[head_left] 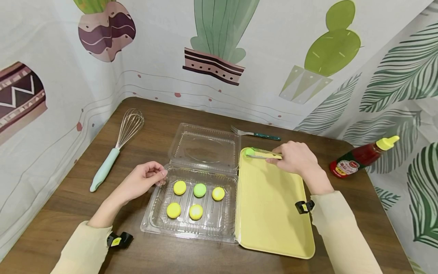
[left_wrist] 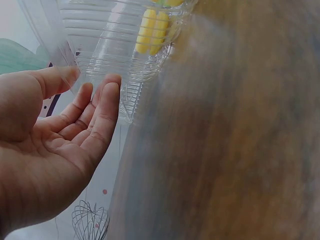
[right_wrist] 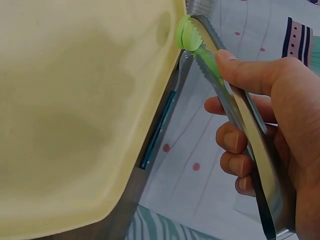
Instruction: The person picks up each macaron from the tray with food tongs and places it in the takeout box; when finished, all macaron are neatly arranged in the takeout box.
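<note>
A clear plastic box point(head_left: 191, 234) lies with its lid point(head_left: 205, 144) folded back. Inside sit several yellow macarons point(head_left: 179, 187) and one green macaron point(head_left: 200, 190). My left hand point(head_left: 147, 179) is at the box's left side near the hinge, thumb and fingertips at the rim; the left wrist view has the thumb point(left_wrist: 62, 80) at the plastic edge with curled fingers beside it. My right hand point(head_left: 295, 158) grips metal tongs point(right_wrist: 240, 110). Their toothed tips hold another green macaron point(right_wrist: 188, 34) over the far left corner of the yellow tray point(head_left: 273, 213).
A fork point(head_left: 267, 136) with a teal handle lies behind the tray. The whisk point(head_left: 111, 158) lies at the left of the wooden table point(head_left: 147, 258). At the right stands a red sauce bottle point(head_left: 359, 158) with a yellow cap. A patterned cloth point(head_left: 154, 57) hangs behind.
</note>
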Motion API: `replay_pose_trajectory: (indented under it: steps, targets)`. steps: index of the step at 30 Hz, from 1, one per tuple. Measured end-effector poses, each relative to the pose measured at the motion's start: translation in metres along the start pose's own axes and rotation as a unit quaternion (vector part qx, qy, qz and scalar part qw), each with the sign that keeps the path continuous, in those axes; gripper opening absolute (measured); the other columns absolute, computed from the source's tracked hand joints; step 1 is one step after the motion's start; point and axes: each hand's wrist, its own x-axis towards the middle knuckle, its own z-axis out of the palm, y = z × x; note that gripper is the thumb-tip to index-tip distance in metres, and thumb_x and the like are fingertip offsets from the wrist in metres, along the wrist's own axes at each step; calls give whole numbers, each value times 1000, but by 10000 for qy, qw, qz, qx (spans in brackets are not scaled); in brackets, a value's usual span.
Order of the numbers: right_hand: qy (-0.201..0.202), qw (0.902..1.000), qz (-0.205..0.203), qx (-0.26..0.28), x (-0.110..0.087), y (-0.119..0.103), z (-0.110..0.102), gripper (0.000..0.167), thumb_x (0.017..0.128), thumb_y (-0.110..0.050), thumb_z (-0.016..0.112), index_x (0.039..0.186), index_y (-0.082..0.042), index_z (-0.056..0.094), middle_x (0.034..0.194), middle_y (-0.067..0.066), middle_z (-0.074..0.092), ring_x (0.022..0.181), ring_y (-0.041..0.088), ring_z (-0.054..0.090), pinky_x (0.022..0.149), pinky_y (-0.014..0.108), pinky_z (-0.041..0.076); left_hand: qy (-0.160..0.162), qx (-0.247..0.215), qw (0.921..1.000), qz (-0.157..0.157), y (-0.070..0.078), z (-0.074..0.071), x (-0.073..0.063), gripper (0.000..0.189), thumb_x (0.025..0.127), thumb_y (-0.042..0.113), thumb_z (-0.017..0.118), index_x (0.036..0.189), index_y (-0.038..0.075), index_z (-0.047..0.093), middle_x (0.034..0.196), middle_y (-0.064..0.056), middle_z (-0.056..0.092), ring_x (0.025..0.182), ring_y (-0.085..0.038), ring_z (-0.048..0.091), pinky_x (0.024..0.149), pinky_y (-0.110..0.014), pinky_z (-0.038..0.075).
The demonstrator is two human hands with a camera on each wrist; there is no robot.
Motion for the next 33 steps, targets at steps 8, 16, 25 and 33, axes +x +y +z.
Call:
replay_pose_trajectory:
  steps: [8, 16, 25, 33]
  targets:
    - [-19, 10000, -4, -29, -10, -2, -11, 45, 88, -51, 71, 114, -15, 77, 75, -4, 69, 67, 19, 61, 52, 35, 44, -11, -6, 10000, 19, 3, 0, -1, 18, 101, 12, 61, 102, -6, 59, 84, -11, 67, 73, -14, 64, 67, -29, 55]
    - [58, 9999, -76, -96, -21, -8, -24, 43, 88, -51, 71, 112, -15, 77, 82, -2, 73, 71, 22, 65, 52, 37, 46, -4, -7, 10000, -22, 3, 0, 0, 19, 101, 13, 61, 102, -6, 59, 84, -11, 67, 73, -15, 64, 66, -28, 55]
    - [472, 9976, -466, -212, -35, -22, -34, 37, 88, -49, 72, 105, -17, 79, 80, -2, 73, 68, 23, 66, 55, 43, 50, 11, 66, 10000, -9, 1, 0, 1, 19, 100, 13, 62, 102, -5, 60, 85, -11, 67, 74, -16, 65, 67, -29, 55]
    - [825, 9922, -862, -350, -44, -40, -42, 27, 86, -44, 76, 80, -18, 73, 58, -6, 56, 51, 13, 51, 45, 35, 40, 15, 43, 10000, -13, 1, 0, 1, 19, 101, 13, 61, 103, -5, 59, 85, -11, 67, 74, -16, 65, 67, -28, 55]
